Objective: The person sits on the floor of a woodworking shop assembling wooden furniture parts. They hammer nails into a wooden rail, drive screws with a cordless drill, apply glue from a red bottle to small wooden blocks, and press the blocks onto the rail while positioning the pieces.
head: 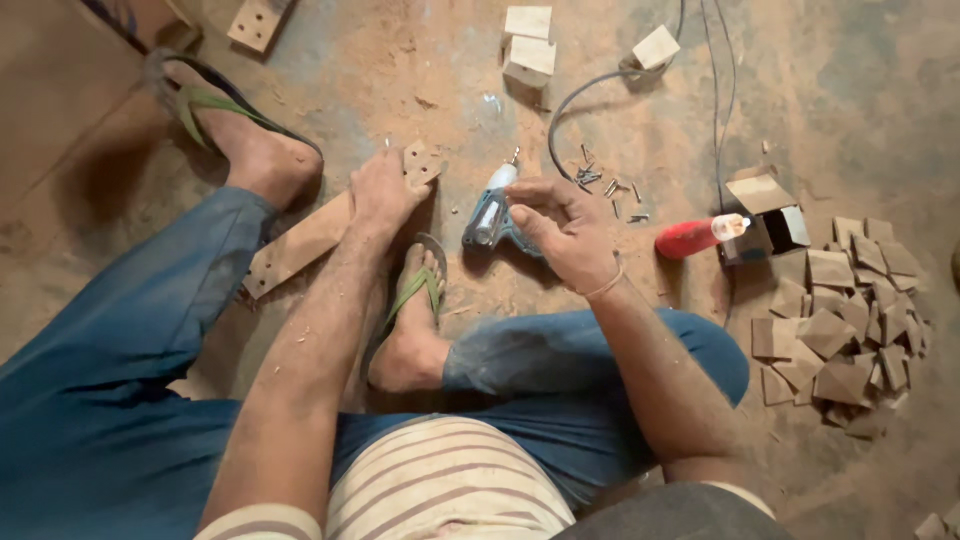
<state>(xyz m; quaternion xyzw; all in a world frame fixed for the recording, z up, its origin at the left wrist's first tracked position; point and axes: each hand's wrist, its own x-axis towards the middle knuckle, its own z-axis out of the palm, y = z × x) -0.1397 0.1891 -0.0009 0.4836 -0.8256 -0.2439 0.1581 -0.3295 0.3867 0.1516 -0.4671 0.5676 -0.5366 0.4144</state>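
On the sawdusty floor, left hand point(382, 190) presses flat on a drilled wooden strip point(310, 235), unscrewed yet; right hand point(562, 228), fingers pinched, hovers above the electric drill point(490, 212).

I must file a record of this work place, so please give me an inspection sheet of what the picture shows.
Surface: dusty floor with sawdust and shavings.
Job's things: wooden strip with holes, pressed down by the left hand; blue-grey drill lying on the floor beside the right hand.
Clutter: loose screws; red bottle; small open box; heap of thin wooden squares; wooden blocks.
Fingers: left flat on the strip; right curled, whether they pinch something cannot be told.
Cables: dark cables run across the floor.
Surroundings: the person sits in blue trousers and green sandals.
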